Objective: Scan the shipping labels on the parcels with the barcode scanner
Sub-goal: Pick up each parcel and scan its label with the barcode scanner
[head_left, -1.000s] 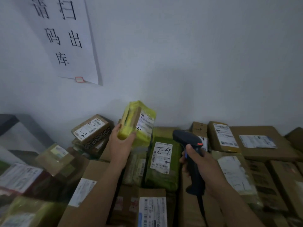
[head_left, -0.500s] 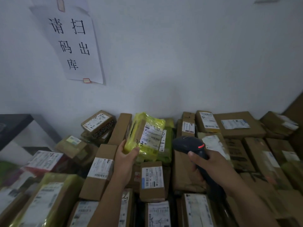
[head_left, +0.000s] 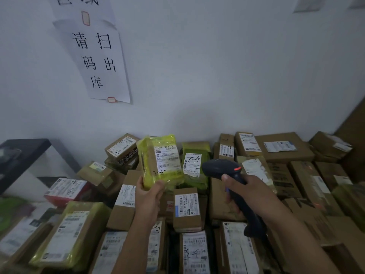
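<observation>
Left hand: raised above the pile, fingers curled round the lower end of a yellow-wrapped parcel. The thumb lies across the front and the other fingers are behind it, out of sight.

Yellow-wrapped parcel: held clear of the pile, nearly upright with a slight tilt. Its white shipping label faces the camera, with handwriting at its lower edge.

Right hand: fingers wrapped round the handle of a dark barcode scanner. The scanner head is level with the parcel's lower half and points left towards it. Scanner and parcel are near each other but apart. A small orange-red mark shows on top of the head.

Pile: labelled cardboard boxes and wrapped packets lie packed edge to edge against the white wall. A green packet with a handwritten label stands between the held parcel and the scanner, further back. A small brown box with a barcode label lies below the gap between the hands.

Surroundings: a paper sign with black characters hangs on the wall at upper left. A black shelf stands at the left edge.
</observation>
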`<action>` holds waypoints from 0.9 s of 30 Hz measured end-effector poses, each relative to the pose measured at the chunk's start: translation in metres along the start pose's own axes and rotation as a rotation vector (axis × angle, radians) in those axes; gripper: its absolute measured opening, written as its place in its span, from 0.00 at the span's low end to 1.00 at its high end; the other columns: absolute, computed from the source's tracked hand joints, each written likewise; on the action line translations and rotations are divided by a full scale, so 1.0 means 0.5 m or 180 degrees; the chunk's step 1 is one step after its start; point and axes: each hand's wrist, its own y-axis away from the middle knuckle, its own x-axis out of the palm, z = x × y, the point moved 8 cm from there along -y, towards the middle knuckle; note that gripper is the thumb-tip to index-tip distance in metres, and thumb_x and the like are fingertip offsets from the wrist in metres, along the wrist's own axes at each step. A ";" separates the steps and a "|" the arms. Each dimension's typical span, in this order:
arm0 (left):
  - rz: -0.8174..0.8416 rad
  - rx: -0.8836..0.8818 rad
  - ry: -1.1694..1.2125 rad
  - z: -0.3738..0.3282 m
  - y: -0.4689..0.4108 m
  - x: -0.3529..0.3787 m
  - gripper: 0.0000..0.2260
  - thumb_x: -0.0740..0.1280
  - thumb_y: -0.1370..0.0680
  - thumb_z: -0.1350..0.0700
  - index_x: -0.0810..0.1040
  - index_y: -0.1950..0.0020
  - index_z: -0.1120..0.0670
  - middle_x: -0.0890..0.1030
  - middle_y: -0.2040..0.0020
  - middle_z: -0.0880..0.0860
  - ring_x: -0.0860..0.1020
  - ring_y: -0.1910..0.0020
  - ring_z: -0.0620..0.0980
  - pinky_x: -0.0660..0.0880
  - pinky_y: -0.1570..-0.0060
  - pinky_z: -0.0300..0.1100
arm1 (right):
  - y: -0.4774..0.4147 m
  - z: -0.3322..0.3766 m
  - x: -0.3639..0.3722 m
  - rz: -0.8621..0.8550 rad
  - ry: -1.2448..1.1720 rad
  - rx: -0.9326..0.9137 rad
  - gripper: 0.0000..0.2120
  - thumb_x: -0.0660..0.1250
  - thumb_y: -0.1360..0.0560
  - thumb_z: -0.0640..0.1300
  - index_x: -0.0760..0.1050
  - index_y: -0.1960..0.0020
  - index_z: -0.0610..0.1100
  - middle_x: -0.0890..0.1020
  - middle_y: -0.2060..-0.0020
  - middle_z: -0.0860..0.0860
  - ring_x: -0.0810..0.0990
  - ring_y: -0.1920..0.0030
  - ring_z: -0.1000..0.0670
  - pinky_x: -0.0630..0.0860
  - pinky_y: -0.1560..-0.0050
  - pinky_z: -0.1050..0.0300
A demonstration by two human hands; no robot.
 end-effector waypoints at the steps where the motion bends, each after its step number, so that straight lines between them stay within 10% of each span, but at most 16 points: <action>1: -0.0032 0.0032 -0.0065 -0.001 0.002 -0.004 0.29 0.72 0.26 0.64 0.68 0.28 0.53 0.82 0.43 0.55 0.84 0.49 0.50 0.82 0.54 0.42 | 0.005 0.003 0.004 0.0029 -0.0030 0.0002 0.28 0.68 0.34 0.64 0.78 0.59 0.36 0.83 0.68 0.42 0.77 0.75 0.48 0.74 0.75 0.58; 17: -0.0252 0.0100 -0.0594 -0.002 0.011 -0.022 0.43 0.79 0.39 0.52 0.65 0.27 0.41 0.77 0.38 0.54 0.82 0.46 0.57 0.81 0.51 0.59 | 0.004 0.010 0.025 0.0179 -0.0259 0.0100 0.23 0.67 0.26 0.58 0.77 0.57 0.35 0.81 0.70 0.44 0.76 0.75 0.48 0.73 0.75 0.58; 27: -0.0414 -0.0116 -0.1009 0.015 -0.092 0.036 0.32 0.75 0.27 0.52 0.66 0.25 0.52 0.77 0.37 0.55 0.79 0.42 0.57 0.79 0.44 0.57 | -0.096 -0.043 -0.033 -0.0267 -0.0130 0.0197 0.34 0.67 0.36 0.67 0.78 0.57 0.33 0.83 0.70 0.44 0.79 0.73 0.47 0.76 0.73 0.59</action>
